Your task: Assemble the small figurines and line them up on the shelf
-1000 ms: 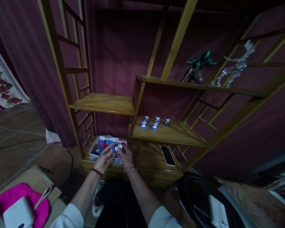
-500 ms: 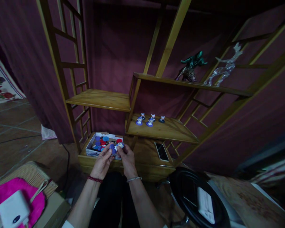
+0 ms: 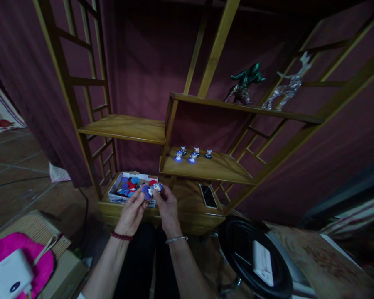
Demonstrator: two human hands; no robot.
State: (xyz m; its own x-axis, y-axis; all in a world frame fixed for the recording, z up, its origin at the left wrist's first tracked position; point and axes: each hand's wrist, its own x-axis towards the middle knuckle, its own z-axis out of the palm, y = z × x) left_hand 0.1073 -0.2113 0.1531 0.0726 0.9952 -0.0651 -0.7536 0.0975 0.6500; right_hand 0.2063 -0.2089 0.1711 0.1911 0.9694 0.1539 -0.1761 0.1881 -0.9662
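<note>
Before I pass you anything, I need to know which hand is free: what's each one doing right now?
Left hand: closed, holding the figurine by its purple base.
Right hand: closed, holding the same figurine's other end.

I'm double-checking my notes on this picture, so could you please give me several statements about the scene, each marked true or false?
1. The left hand and right hand both hold a purple-and-white figurine. True.
2. The smartphone lies inside the open box. False: it lies on the lower board, to the right of the box.
3. Five small figurines stand together on a wooden shelf. True.
4. The transparent deer stands left of the green-topped statuette. False: it stands to the right.
5. A red beaded bracelet circles the left wrist. True.
6. The box holds only red pieces. False: blue pieces show too.
</note>
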